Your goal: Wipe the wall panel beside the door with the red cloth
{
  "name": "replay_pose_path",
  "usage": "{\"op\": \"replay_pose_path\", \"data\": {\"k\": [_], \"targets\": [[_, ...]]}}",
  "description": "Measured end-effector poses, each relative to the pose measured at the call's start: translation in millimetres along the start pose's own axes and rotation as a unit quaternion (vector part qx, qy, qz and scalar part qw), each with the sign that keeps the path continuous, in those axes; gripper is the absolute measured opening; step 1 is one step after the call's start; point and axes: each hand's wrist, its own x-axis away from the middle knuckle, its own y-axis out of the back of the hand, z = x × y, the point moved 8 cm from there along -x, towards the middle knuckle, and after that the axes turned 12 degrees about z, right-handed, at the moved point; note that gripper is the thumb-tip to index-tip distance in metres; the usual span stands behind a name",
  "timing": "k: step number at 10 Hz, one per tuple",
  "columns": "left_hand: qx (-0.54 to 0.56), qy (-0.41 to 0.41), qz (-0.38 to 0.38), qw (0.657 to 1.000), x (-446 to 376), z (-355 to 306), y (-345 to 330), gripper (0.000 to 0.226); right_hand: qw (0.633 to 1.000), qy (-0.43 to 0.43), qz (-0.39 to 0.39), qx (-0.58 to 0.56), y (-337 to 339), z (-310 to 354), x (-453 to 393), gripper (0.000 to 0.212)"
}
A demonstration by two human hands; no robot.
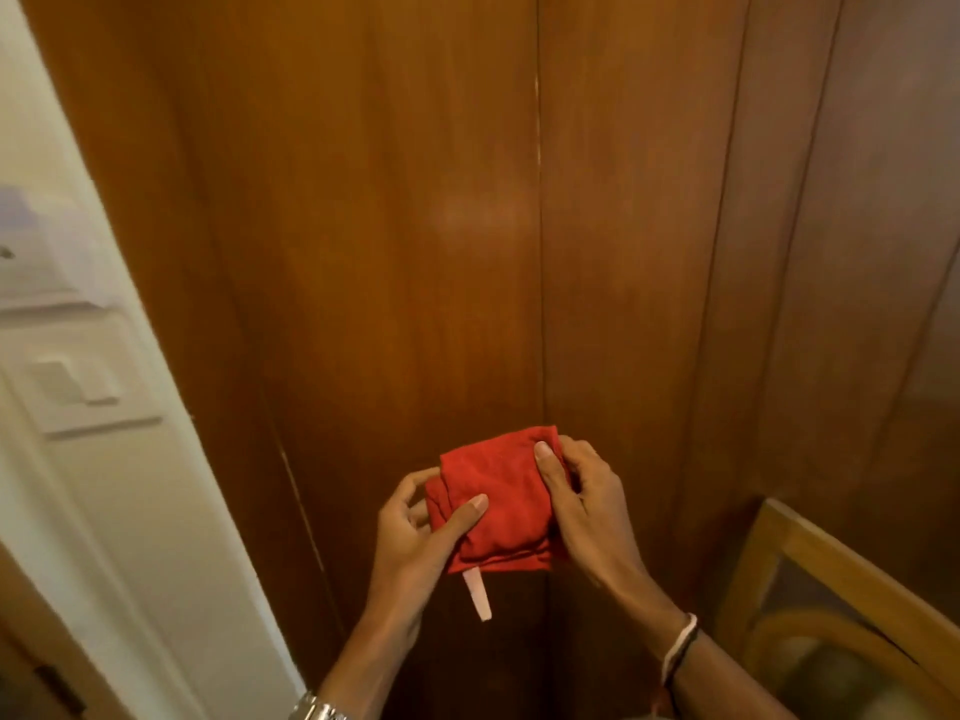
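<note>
Both hands, left (415, 532) and right (582, 504), grip the folded red cloth (496, 504); its tag (478, 595) unreadable.

Both hands, left hand (415, 532) and right hand (587, 506), carry the folded red cloth (498, 506) before the wooden wall panel (395, 226).

Metal watch (317, 709) left wrist; thread bands (679, 648) right.

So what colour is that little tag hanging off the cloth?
Pale pink, almost white. The tag hangs below the red cloth, clearest in the head view.
</note>
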Motion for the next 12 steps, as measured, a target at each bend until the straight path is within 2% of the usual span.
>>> {"op": "replay_pose_path", "data": {"k": [2, 3, 4, 5, 6, 7, 8, 10, 11, 12], "targets": [[0.013, 0.141, -0.059, 0.988, 32.6, 131.1, -16.8, 0.048, 0.984, -0.175, 0.024, -0.036, -7.7, -137.3, 55.4, 0.030], [0.059, 0.251, -0.055, 0.965, 64.2, 211.6, -26.1, 0.049, 0.954, -0.288, 0.016, -0.076, -8.9, -216.3, 96.1, 0.030], [0.117, 0.353, -0.037, 0.928, 100.2, 290.9, -36.9, 0.042, 0.907, -0.402, 0.016, -0.127, -18.2, -288.9, 144.7, 0.040], [0.142, 0.412, -0.039, 0.899, 131.2, 346.6, -42.5, 0.033, 0.871, -0.470, 0.002, -0.140, -26.1, -338.6, 185.3, 0.044], [0.134, 0.472, -0.058, 0.869, 177.3, 418.0, -51.0, 0.039, 0.824, -0.552, -0.010, -0.123, -39.3, -403.4, 240.0, 0.040], [0.131, 0.506, -0.036, 0.852, 213.4, 475.0, -65.7, 0.031, 0.801, -0.589, 0.009, -0.105, -51.9, -453.8, 283.4, 0.037], [0.133, 0.521, 0.011, 0.843, 237.3, 521.2, -85.7, 0.032, 0.771, -0.630, 0.042, -0.088, -65.6, -496.2, 323.2, 0.043], [0.051, 0.530, 0.080, 0.842, 244.7, 541.8, -96.6, 0.043, 0.744, -0.657, 0.072, -0.098, -74.4, -515.6, 342.7, 0.049], [0.023, 0.538, 0.094, 0.837, 247.5, 543.7, -97.1, 0.056, 0.741, -0.658, 0.075, -0.110, -76.6, -518.7, 346.8, 0.048], [-0.003, 0.521, 0.107, 0.847, 238.2, 531.3, -94.7, 0.062, 0.754, -0.647, 0.071, -0.083, -72.8, -512.0, 338.9, 0.047]]}}
